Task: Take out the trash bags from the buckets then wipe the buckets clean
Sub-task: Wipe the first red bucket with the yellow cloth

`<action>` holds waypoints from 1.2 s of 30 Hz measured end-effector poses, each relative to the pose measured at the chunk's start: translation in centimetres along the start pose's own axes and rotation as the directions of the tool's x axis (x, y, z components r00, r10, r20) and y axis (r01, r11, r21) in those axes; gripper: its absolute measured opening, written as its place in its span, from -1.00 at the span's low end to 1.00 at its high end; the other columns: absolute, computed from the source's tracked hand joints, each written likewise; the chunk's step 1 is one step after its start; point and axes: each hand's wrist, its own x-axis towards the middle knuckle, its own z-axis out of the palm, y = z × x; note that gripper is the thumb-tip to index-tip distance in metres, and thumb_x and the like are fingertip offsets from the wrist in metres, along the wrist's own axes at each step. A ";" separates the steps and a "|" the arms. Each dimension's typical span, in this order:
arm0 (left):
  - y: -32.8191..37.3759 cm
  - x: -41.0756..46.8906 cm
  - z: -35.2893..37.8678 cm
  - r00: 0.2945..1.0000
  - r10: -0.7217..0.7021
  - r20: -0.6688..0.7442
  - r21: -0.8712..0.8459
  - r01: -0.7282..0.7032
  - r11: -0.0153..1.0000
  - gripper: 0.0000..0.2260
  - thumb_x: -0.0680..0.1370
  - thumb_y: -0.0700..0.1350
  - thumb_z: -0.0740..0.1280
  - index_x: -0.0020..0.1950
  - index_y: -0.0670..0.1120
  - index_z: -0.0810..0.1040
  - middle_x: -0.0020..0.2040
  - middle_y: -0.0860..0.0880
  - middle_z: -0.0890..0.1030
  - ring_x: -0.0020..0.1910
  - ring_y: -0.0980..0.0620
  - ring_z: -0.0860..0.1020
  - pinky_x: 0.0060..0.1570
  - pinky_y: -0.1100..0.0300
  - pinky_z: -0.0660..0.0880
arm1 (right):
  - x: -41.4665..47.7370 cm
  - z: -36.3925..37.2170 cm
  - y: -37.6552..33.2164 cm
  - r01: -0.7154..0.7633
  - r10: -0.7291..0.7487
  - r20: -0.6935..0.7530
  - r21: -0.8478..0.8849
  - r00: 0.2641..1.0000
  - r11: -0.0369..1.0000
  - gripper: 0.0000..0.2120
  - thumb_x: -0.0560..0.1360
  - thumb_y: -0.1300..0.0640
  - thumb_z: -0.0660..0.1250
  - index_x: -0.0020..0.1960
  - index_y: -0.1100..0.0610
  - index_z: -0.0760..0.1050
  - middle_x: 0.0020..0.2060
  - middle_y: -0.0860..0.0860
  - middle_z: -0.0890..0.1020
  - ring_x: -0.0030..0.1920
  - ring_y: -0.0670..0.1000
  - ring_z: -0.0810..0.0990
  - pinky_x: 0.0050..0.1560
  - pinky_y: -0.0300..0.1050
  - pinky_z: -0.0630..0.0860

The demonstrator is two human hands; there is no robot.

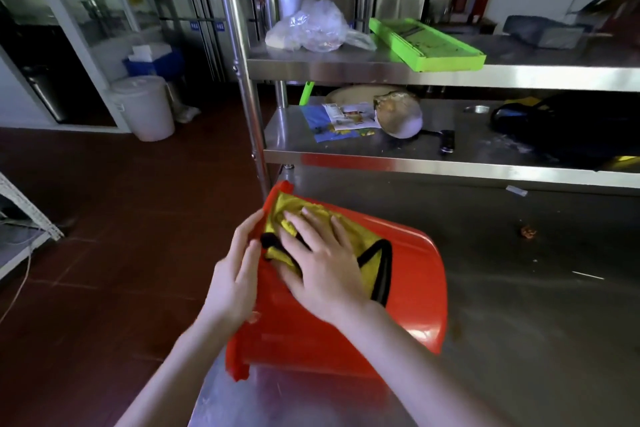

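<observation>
Counter [519,288] of bare steel carries the job, spreading under and to the right of the fingers, with a shelf rack [381,71] standing beyond the fingertips. A red bucket [408,288] lies on its side on that counter, directly under both hands, rim turned left and base turned right. A yellow cloth [367,246] with black edging is spread on the bucket's upturned wall, trapped beneath the right hand [322,260]. That hand's fingers [311,218] lie flat and spread, pressing the cloth down rather than gripping it. The left hand [235,274] sits at the rim, just left of the cloth, fingers fairly straight against the lip to steady it; whether its thumb hooks over the lip I cannot tell.

No trash bag shows at the rim, though the inside is hidden, so the step in hand looks like wiping the outer wall. The next move likely calls for sweeping the cloth toward the base with even pressure while the left hand stops the bucket rolling, then turning it to reach unwiped wall and the inside
</observation>
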 end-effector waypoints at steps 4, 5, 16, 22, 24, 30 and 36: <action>2.1 7.2 1.8 0.963 -0.266 0.035 0.106 0.261 0.959 -0.62 0.66 0.08 0.07 0.48 0.17 0.31 0.32 -0.06 0.51 0.19 0.00 0.48 0.08 0.22 0.34 | -2.8 0.3 -0.5 0.101 -0.101 -0.011 0.015 0.995 0.995 -0.54 0.60 -0.21 0.08 0.47 -0.13 0.29 0.48 -0.07 0.31 0.52 0.07 0.18 0.49 0.23 0.07; 2.6 8.0 2.5 0.961 -0.274 0.022 0.164 0.267 0.950 -0.60 0.66 0.09 0.07 0.49 0.09 0.33 0.33 -0.11 0.51 0.14 -0.03 0.48 0.06 0.18 0.32 | -3.5 0.3 -0.2 0.134 -0.134 -0.014 0.016 0.991 0.991 -0.53 0.61 -0.22 0.07 0.48 -0.13 0.27 0.49 -0.08 0.29 0.53 0.06 0.15 0.50 0.23 0.05; 0.1 -0.4 2.0 0.997 -0.023 -0.067 0.073 0.028 0.997 -0.64 0.65 0.04 0.09 0.35 0.47 0.23 -0.50 0.00 0.48 -0.61 0.05 0.38 -0.61 0.01 0.48 | -2.5 -3.2 12.9 -0.671 0.669 0.114 -0.032 0.734 0.741 -0.52 0.60 -0.21 -0.01 0.23 0.06 0.51 0.23 0.07 0.54 0.25 0.16 0.48 0.26 0.09 0.39; 0.0 -0.6 2.3 0.994 -0.036 -0.099 0.071 0.043 0.997 -0.63 0.66 0.00 0.10 0.40 0.40 0.25 -0.53 -0.02 0.47 -0.62 0.05 0.38 -0.58 0.01 0.48 | 3.6 -0.4 5.5 -0.373 0.368 0.155 0.010 0.917 0.928 -0.54 0.58 -0.23 0.05 0.35 -0.06 0.43 0.37 -0.06 0.45 0.37 0.06 0.40 0.39 0.11 0.26; -0.1 0.0 2.0 0.990 -0.009 -0.137 0.114 0.025 0.993 -0.63 0.66 -0.04 0.12 0.42 0.31 0.29 -0.48 -0.01 0.54 -0.55 0.07 0.52 -0.51 0.17 0.48 | 2.9 0.5 1.4 -0.181 0.178 0.067 0.038 0.982 0.983 -0.55 0.55 -0.19 0.13 0.33 -0.02 0.48 0.38 -0.04 0.46 0.40 0.09 0.38 0.41 0.17 0.24; -0.9 -0.5 1.3 0.993 0.008 -0.115 0.063 0.000 0.998 -0.64 0.68 -0.01 0.11 0.38 0.41 0.27 -0.43 -0.11 0.56 -0.58 -0.06 0.45 -0.58 0.04 0.43 | -1.5 -0.2 5.0 -0.088 0.088 -0.024 -0.003 0.996 0.996 -0.53 0.60 -0.22 0.07 0.35 0.00 0.48 0.35 -0.01 0.50 0.39 0.08 0.41 0.40 0.10 0.30; -1.8 -2.7 1.2 0.995 -0.010 -0.094 -0.022 0.008 1.000 -0.62 0.65 0.02 0.09 0.40 0.42 0.26 -0.52 -0.11 0.41 -0.56 -0.30 0.42 -0.57 -0.18 0.47 | -0.4 -2.8 15.0 -0.668 0.646 0.353 -0.076 0.677 0.741 -0.40 0.58 -0.30 -0.08 0.47 0.00 0.30 0.44 0.03 0.36 0.39 0.13 0.39 0.31 0.04 0.35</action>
